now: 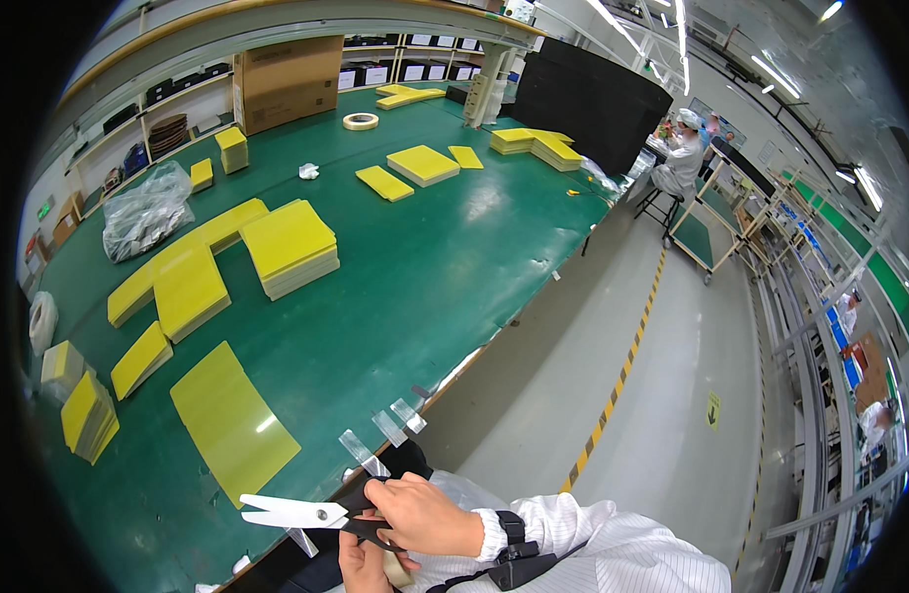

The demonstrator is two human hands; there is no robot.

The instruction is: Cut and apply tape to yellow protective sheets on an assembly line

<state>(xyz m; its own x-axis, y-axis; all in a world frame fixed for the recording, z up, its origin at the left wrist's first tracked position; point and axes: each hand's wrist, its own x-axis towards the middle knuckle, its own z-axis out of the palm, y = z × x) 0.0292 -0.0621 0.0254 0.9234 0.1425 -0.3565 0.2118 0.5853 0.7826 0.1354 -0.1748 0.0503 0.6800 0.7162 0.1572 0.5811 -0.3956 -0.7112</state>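
Note:
My right hand [430, 516] is closed around the black handles of a pair of scissors [291, 511]. Their white blades stand slightly apart and point left, over the table's near edge. Just below, my left hand [361, 565] has its fingers curled close to the handles and against a cream-coloured roll of tape [396, 570], mostly hidden by the hands. Clear tape strips [364, 453] stick out along the table edge beside my hands. Beyond the blades, a translucent yellow sheet [235, 420] lies flat on the green table [395, 296].
Stacks of yellow sheets [289, 242] stand about the table, with a clear plastic bag [148, 212], a tape roll [361, 122] and a large cardboard box [289, 84] farther back. A black panel [588, 104] rises at the far end. A person [682, 158] sits beyond the aisle.

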